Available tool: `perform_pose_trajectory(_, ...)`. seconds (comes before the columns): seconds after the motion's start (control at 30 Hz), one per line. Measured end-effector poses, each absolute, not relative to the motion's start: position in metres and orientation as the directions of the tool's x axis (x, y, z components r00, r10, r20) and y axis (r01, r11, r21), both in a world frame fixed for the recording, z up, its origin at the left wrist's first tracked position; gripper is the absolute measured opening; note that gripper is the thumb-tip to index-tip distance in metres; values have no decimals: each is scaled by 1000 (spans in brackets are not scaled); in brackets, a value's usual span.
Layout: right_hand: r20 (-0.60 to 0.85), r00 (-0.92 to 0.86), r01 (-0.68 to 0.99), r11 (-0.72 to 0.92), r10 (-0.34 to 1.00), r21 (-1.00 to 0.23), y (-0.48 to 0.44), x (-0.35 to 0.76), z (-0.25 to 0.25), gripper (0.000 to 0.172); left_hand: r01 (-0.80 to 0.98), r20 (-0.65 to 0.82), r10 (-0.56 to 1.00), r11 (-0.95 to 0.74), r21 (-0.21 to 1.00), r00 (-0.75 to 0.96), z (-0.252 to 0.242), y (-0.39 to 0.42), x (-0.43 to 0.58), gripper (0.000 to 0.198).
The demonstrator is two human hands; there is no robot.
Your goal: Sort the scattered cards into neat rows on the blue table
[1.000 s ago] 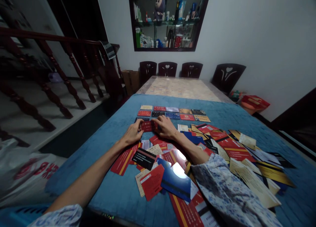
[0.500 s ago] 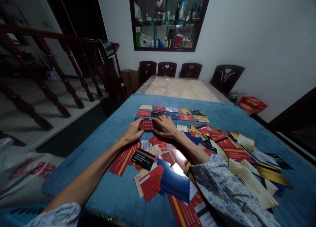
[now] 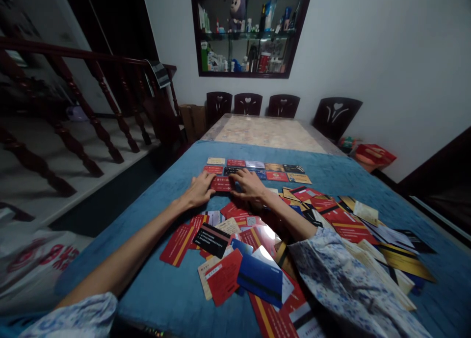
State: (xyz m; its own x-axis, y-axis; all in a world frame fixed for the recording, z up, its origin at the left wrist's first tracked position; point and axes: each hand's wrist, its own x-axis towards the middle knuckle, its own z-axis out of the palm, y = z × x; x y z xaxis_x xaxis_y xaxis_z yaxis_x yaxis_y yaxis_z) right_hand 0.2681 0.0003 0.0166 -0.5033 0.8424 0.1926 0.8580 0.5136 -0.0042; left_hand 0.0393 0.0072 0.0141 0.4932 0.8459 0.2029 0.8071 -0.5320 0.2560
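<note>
A red card [image 3: 222,184] with white lettering is held flat between my two hands, just in front of the rows of cards. My left hand [image 3: 198,191] grips its left edge, fingers beyond it and thumb on the near side. At the right end, my right hand [image 3: 249,185] pinches the card with its fingers bent. Past my fingertips lie neat rows, including a red card [image 3: 277,176], a yellow card [image 3: 299,178] and a cream card [image 3: 216,161]. My right hand partly covers a blue card in the second row.
Loose cards overlap nearer me, among them a black card [image 3: 212,241] and a blue card [image 3: 260,277]. Another heap [image 3: 342,220] spreads to the right on the blue cloth [image 3: 147,279]. Chairs [image 3: 248,104] stand behind the table; a plastic bag [image 3: 40,259] is at left.
Both hands and the red card have shifted slightly forward, toward the rows. A dark card that showed beyond the left hand is now covered. The camera view has moved a little.
</note>
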Motion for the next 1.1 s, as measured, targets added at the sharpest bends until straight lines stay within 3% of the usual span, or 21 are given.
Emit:
perform_pose_trajectory(0.57,151,-473,880,472,868,42,28,292,46,43,818,149,828,-559,135,541,33,58,72,43)
perform_pose_trajectory(1.1,102,-427,904,422,899,68,84,314,44,39,855,76,863,-505,119,499,39,117,102,42)
